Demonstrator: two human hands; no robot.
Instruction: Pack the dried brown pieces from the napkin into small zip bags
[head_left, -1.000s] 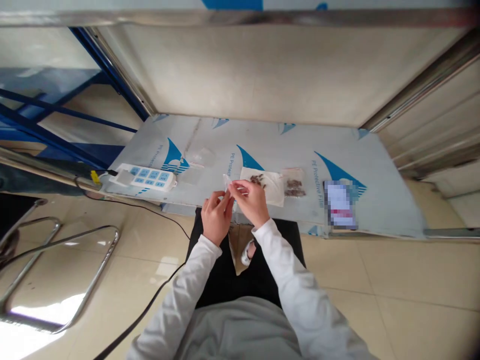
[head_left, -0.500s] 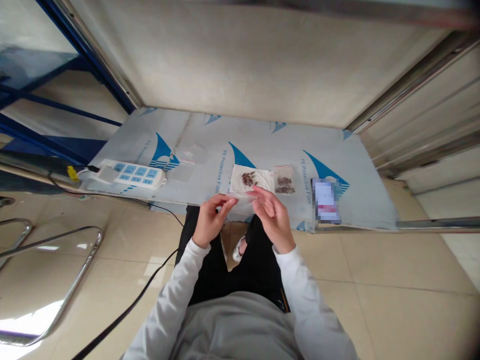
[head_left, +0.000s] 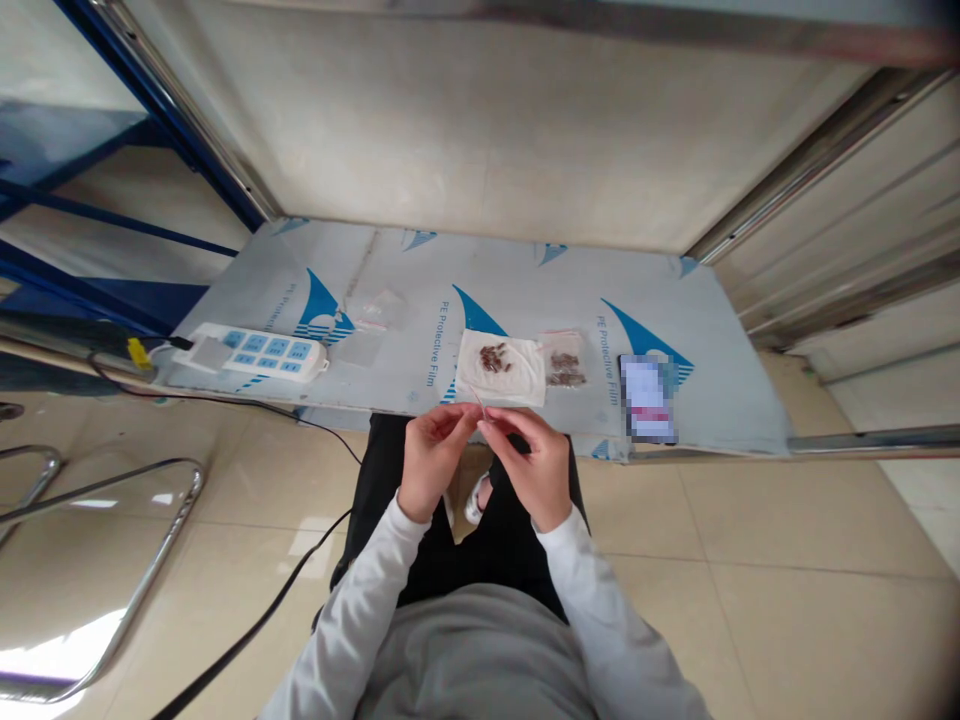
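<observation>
My left hand (head_left: 433, 455) and my right hand (head_left: 534, 460) meet in front of the table's near edge, fingertips pinched together. Between them is a small clear zip bag (head_left: 478, 399); only its thin reddish edge shows, and the fingers hide the rest. Just beyond my hands lies a white paper sheet (head_left: 529, 385) with several small dark brown pieces (head_left: 495, 358) heaped on it. Against the sheet's right side rests a flat clear bag (head_left: 565, 366) holding similar brown pieces.
On the film-covered table (head_left: 420, 270), a white power strip (head_left: 262, 352) sits at the left with cables running off the edge. Near it lie clear bags (head_left: 381, 310). A phone (head_left: 646, 400) is at the right. A metal-framed chair (head_left: 150, 600) stands lower left.
My right hand's fingers, spread before, have closed in a pinch beside my left fingertips. The clear bag, seen flatter earlier, now shows mostly as a thin edge.
</observation>
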